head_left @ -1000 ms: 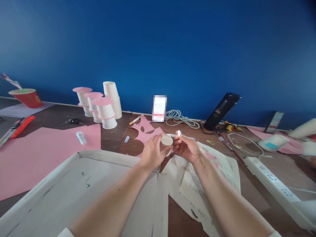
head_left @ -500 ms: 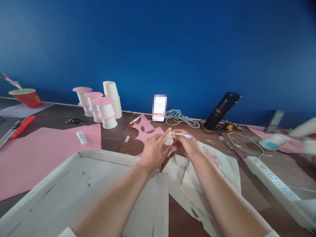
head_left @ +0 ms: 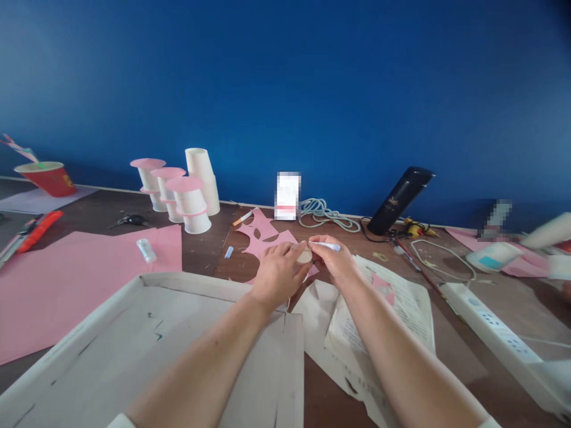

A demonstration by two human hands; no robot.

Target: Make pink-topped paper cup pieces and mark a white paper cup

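Observation:
My left hand (head_left: pixel 279 273) is closed around a white paper cup (head_left: pixel 304 256), whose round end shows beyond the fingers; most of the cup is hidden. Close against it on the right, my right hand (head_left: pixel 336 261) pinches a white and pale lilac pen (head_left: pixel 328 245). The pen lies nearly level, its left end by the cup's rim. Pink paper offcuts (head_left: pixel 259 229) with rounded cut-outs lie just behind my hands.
White box lid (head_left: pixel 178 327) at front left, pink sheets (head_left: pixel 89 255) beyond. Stacked cups with pink discs (head_left: pixel 190 205), a phone (head_left: pixel 286 196), a black flask (head_left: pixel 399 202) stand along the wall. Right: open book (head_left: pixel 401 303), power strip (head_left: pixel 495 333), a blurred person's hand (head_left: pixel 564 291).
My left fingers and thumb have come down lower over the cup, and its visible round end has tilted. My right hand has shifted slightly left with the pen.

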